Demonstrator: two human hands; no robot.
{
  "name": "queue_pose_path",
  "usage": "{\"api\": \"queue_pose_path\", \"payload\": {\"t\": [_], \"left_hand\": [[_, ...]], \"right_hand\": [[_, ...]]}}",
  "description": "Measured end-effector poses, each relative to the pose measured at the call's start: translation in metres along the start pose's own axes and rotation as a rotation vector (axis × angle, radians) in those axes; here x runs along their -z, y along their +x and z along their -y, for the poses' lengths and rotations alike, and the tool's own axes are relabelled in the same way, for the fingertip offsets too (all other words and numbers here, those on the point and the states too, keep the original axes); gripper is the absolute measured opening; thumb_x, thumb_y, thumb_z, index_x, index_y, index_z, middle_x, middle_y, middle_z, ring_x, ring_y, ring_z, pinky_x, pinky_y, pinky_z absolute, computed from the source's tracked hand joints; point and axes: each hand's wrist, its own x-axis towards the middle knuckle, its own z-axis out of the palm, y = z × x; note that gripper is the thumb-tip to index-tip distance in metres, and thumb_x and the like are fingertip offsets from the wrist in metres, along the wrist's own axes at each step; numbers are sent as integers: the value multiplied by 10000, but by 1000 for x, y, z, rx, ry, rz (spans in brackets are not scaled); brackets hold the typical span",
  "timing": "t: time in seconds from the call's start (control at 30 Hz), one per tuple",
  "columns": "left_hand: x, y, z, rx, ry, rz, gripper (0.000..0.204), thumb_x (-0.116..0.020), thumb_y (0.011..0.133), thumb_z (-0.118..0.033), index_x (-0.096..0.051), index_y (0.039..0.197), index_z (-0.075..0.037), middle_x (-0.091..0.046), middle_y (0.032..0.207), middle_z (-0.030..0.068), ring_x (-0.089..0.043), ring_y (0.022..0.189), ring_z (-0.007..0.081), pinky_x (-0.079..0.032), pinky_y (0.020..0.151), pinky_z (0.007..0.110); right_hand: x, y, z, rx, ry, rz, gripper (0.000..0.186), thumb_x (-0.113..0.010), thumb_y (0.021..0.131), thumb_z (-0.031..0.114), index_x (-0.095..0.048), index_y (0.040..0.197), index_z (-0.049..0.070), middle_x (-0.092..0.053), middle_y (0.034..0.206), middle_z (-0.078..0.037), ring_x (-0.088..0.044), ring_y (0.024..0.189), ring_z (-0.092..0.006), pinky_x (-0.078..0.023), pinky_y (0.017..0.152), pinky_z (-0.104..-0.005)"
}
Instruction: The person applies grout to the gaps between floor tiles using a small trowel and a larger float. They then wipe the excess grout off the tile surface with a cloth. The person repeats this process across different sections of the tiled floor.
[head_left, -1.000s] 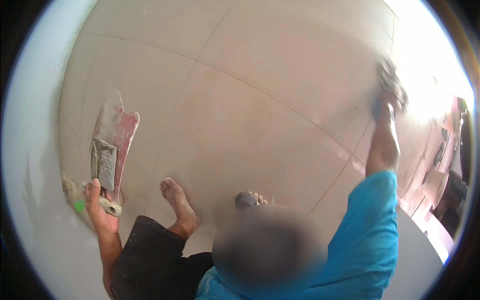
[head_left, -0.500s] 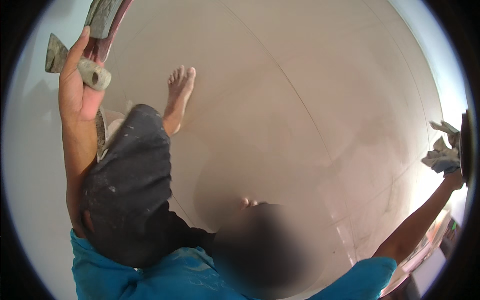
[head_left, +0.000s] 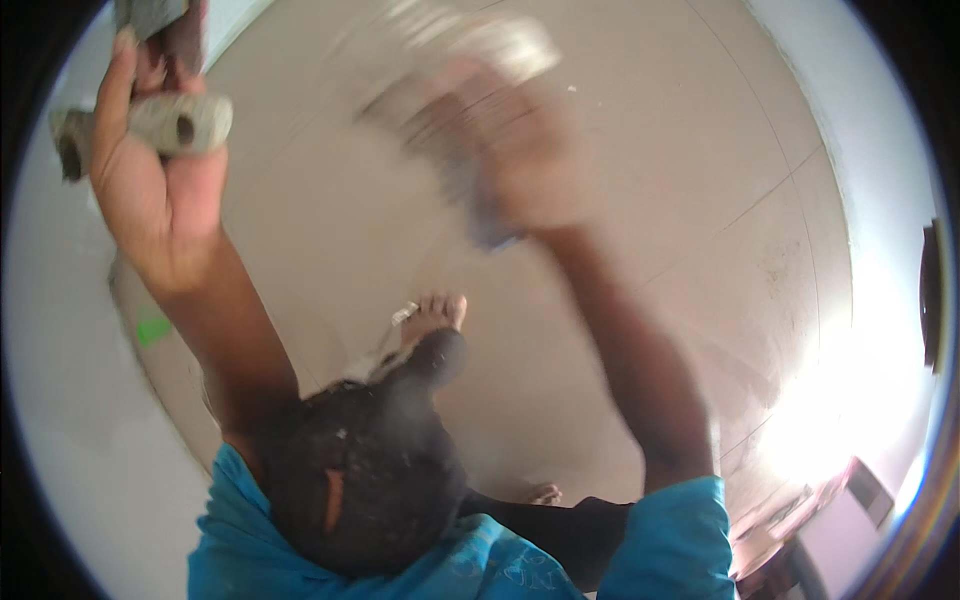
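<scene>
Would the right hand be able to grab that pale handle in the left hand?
Probably: only floor shows between the right hand and the pale handle, though a blurred light thing may fill it.

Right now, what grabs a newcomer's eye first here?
The blurred right hand at top centre, over the tiled floor, with a pale, smeared bundle, perhaps a rag, at it. Next, the left hand at upper left, holding a pale-handled scraper. Then the white glare at lower right.

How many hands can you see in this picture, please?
2. The left hand is at the upper left, holding a pale handle; the right hand is near the upper middle, blurred, with a whitish thing at its fingers.
</scene>
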Motion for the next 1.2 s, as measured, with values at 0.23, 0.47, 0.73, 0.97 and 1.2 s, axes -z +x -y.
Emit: {"api": "queue_pose_path", "payload": {"t": [0.23, 0.47, 0.73, 0.97, 1.2], "left_hand": [[26, -1, -4, 94, 112, -347, 104, -629, 905, -99, -599, 937, -5, -621, 830, 48, -585, 805, 132, -478, 798, 267], [147, 79, 41, 235, 202, -469, 153, -574, 932, -79, -559, 1031, 37, -601, 874, 59, -585, 872, 165, -502, 903, 321], [221, 58, 92, 335, 308, -491, 160, -585, 932, -105, -566, 1028, 21, -569, 800, 40, -571, 809, 141, -506, 915, 303], [242, 88, 84, 334, 216, -372, 422, -479, 965, -43, -354, 1341, 100, -444, 1368, 222, -405, 1312, 268, -323, 1154, 384], [240, 137, 85, 333, 417, -285, 387, -490, 970, -91, -417, 1295, 105, -480, 1338, 206, -458, 1263, 244, -351, 1121, 363]], "right_hand": [[-111, -72, 180, -600, 809, 662, 438, -613, 870, 374, -557, 1273, 212, -555, 1162, -135, -548, 1109, -328, -413, 974, -459], [-277, -103, 212, 59, 382, 715, 461, -582, 833, 386, -569, 1269, 236, -424, 1394, -65, -315, 1341, -306, -188, 1085, -636], [-411, -18, 64, -231, -272, 384, 483, -570, 815, 276, -561, 1289, 183, -400, 1425, -158, -315, 1328, -395, -286, 1026, -678], [-281, -48, -236, -1058, -307, 515, 633, -413, 980, 422, -147, 1512, 207, -141, 1558, -149, -121, 1435, -318, -26, 1147, -525], [35, -265, -388, -1197, -861, 218, 523, -560, 832, 175, -489, 1350, 158, -556, 1240, -167, -564, 1062, -345, -374, 980, -464]]}}
